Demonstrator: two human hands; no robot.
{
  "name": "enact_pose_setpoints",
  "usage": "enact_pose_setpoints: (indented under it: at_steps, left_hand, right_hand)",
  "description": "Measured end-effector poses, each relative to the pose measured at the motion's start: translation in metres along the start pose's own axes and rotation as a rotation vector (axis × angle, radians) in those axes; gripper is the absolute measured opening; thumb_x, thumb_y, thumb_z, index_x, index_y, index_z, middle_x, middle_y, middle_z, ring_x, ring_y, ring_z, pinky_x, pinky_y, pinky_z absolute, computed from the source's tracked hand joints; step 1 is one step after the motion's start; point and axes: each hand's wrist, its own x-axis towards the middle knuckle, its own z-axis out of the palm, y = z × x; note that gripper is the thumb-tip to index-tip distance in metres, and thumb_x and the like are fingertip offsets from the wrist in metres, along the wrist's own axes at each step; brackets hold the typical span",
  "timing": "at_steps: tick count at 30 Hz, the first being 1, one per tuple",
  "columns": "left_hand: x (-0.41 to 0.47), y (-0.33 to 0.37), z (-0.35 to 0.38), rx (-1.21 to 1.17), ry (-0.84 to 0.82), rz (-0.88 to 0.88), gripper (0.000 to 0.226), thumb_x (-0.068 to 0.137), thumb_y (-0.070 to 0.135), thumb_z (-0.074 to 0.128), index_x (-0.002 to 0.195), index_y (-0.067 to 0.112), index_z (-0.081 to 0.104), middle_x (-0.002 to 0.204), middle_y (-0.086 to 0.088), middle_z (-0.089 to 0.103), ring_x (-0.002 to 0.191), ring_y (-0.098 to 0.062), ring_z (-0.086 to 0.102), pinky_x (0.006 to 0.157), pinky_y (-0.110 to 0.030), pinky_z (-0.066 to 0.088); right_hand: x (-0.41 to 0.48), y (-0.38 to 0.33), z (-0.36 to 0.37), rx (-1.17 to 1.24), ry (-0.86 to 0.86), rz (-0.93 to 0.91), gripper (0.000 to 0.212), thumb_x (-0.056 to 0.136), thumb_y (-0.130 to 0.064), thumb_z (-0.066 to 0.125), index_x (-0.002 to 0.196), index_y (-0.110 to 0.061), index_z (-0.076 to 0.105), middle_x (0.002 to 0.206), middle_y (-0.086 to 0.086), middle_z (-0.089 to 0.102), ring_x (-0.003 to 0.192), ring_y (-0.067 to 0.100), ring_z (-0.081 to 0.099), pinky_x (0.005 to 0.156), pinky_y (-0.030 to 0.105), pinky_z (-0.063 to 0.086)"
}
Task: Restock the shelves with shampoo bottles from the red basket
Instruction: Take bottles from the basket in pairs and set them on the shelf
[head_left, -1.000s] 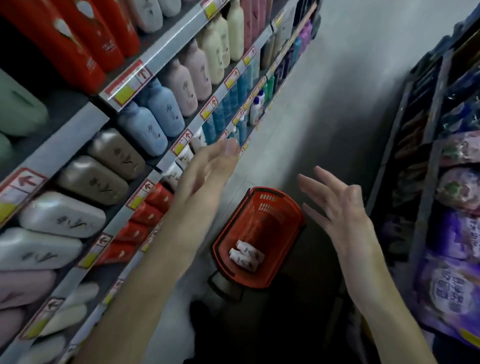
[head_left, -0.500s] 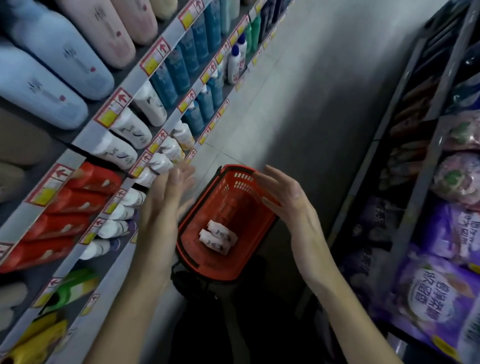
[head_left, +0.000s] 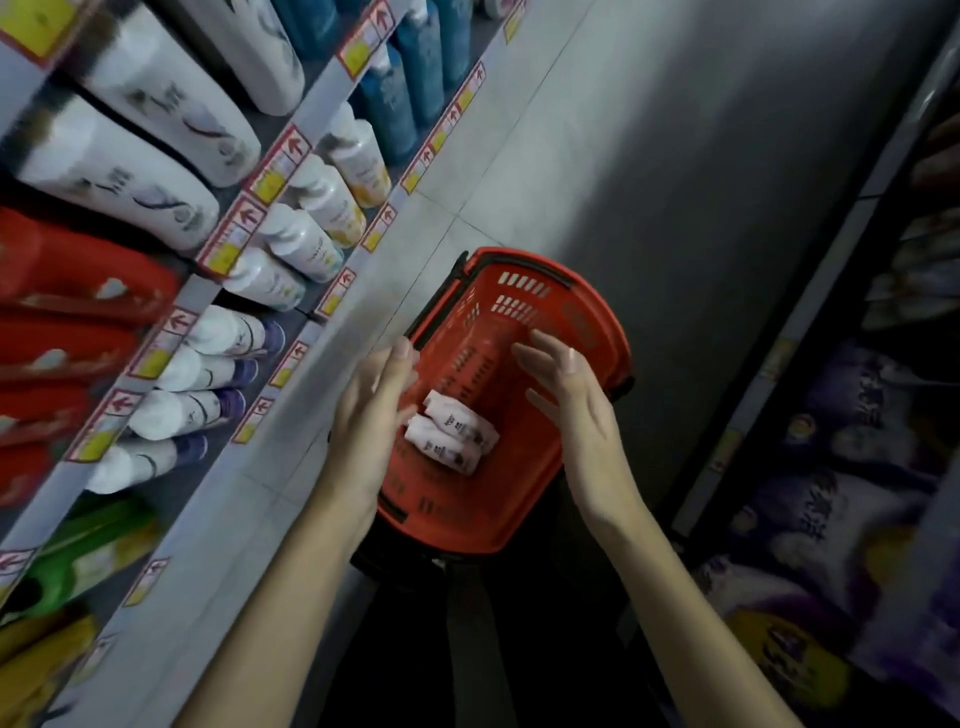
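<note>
The red basket (head_left: 582, 332) sits on the grey floor below me, with black handles folded down along its rim. Two small pale pink shampoo bottles (head_left: 452, 434) lie side by side on its bottom. My left hand (head_left: 371, 415) hovers over the basket's left rim, fingers spread, empty, just left of the bottles. My right hand (head_left: 569, 384) is above the basket's right half, fingers apart, holding nothing. The shelves (head_left: 291, 130) with rows of bottles run along the left.
The left shelves hold white, red, blue, green and yellow bottles behind red-and-yellow price tags (head_left: 270, 166). A dark shelf unit (head_left: 810, 322) with purple packages (head_left: 810, 519) lines the right side. The grey tiled aisle floor (head_left: 649, 156) stretches ahead between them.
Both hands have dropped from shelf height down over the basket. My view has tilted down, so the basket and lower shelves now fill more of the frame.
</note>
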Motion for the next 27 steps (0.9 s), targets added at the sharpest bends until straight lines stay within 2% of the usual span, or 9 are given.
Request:
enact_pose_setpoints:
  at_steps: [5, 9, 11, 14, 16, 19, 23, 25, 27]
  left_hand:
    - [0.046, -0.079, 0.004, 0.017, 0.064, -0.130, 0.064, 0.081, 0.077, 0.054, 0.127, 0.033, 0.060, 0.134, 0.009, 0.061, 0.125, -0.006, 0.056, 0.110, -0.041, 0.045]
    - [0.078, -0.141, 0.007, 0.020, 0.139, -0.201, 0.038, 0.082, 0.075, 0.056, 0.101, 0.044, 0.064, 0.127, 0.014, 0.064, 0.125, -0.008, 0.056, 0.112, -0.044, 0.041]
    - [0.097, -0.176, 0.008, 0.044, 0.178, -0.262, 0.035, 0.080, 0.077, 0.055, 0.097, 0.047, 0.062, 0.125, 0.013, 0.064, 0.123, -0.011, 0.057, 0.111, -0.046, 0.042]
    - [0.126, -0.220, 0.012, 0.073, 0.207, -0.311, 0.027, 0.092, 0.064, 0.053, 0.092, 0.038, 0.059, 0.104, 0.015, 0.064, 0.113, -0.012, 0.060, 0.108, -0.044, 0.044]
    - [0.148, -0.244, 0.016, 0.075, 0.222, -0.338, 0.023, 0.098, 0.054, 0.051, 0.098, 0.032, 0.060, 0.106, 0.013, 0.064, 0.117, -0.015, 0.058, 0.107, -0.043, 0.043]
    - [0.174, -0.275, 0.021, 0.071, 0.273, -0.344, 0.041, 0.096, 0.056, 0.053, 0.127, 0.030, 0.060, 0.132, 0.006, 0.061, 0.126, -0.015, 0.054, 0.111, -0.041, 0.041]
    - [0.199, -0.309, 0.028, 0.093, 0.354, -0.383, 0.045, 0.100, 0.044, 0.052, 0.138, 0.020, 0.054, 0.139, 0.004, 0.055, 0.129, -0.019, 0.050, 0.098, -0.028, 0.035]
    - [0.208, -0.320, 0.033, 0.090, 0.381, -0.466, 0.051, 0.100, 0.036, 0.054, 0.145, 0.014, 0.046, 0.145, -0.005, 0.051, 0.132, -0.024, 0.048, 0.096, -0.028, 0.035]
    - [0.216, -0.336, 0.037, 0.151, 0.413, -0.510, 0.050, 0.097, 0.031, 0.059, 0.139, 0.007, 0.048, 0.140, -0.010, 0.055, 0.127, -0.028, 0.052, 0.092, -0.029, 0.037]
  right_hand:
    - [0.042, 0.089, 0.017, -0.075, -0.033, 0.130, 0.052, 0.095, -0.070, 0.036, 0.134, -0.041, 0.053, 0.131, -0.019, 0.060, 0.125, -0.005, 0.052, 0.111, 0.036, 0.042]
    - [0.072, 0.151, 0.030, -0.119, -0.054, 0.174, 0.049, 0.097, -0.065, 0.038, 0.134, -0.038, 0.053, 0.131, -0.017, 0.061, 0.124, -0.006, 0.052, 0.110, 0.031, 0.041]
    - [0.088, 0.178, 0.035, -0.142, -0.070, 0.187, 0.047, 0.098, -0.062, 0.039, 0.135, -0.036, 0.052, 0.131, -0.017, 0.060, 0.123, -0.007, 0.051, 0.105, 0.024, 0.040]
    - [0.113, 0.213, 0.044, -0.195, -0.093, 0.194, 0.051, 0.100, -0.058, 0.040, 0.140, -0.029, 0.049, 0.133, -0.020, 0.056, 0.112, -0.018, 0.049, 0.090, 0.006, 0.037]
    - [0.130, 0.234, 0.050, -0.236, -0.109, 0.211, 0.052, 0.100, -0.055, 0.040, 0.142, -0.026, 0.048, 0.132, -0.019, 0.053, 0.105, -0.019, 0.049, 0.080, -0.002, 0.035]
    - [0.157, 0.267, 0.060, -0.352, -0.110, 0.205, 0.049, 0.101, -0.048, 0.046, 0.140, -0.018, 0.050, 0.135, -0.007, 0.058, 0.116, -0.001, 0.051, 0.079, 0.002, 0.035]
    - [0.191, 0.317, 0.074, -0.649, -0.204, 0.284, 0.040, 0.098, -0.027, 0.058, 0.131, -0.006, 0.050, 0.130, 0.016, 0.061, 0.123, 0.031, 0.057, 0.092, 0.031, 0.044]
    - [0.203, 0.339, 0.080, -0.819, -0.311, 0.316, 0.043, 0.096, -0.024, 0.059, 0.131, -0.002, 0.046, 0.133, 0.020, 0.056, 0.125, 0.036, 0.053, 0.093, 0.036, 0.044]
    - [0.212, 0.359, 0.086, -0.956, -0.391, 0.308, 0.046, 0.096, -0.024, 0.060, 0.132, -0.001, 0.043, 0.136, 0.021, 0.052, 0.127, 0.038, 0.050, 0.096, 0.039, 0.044]
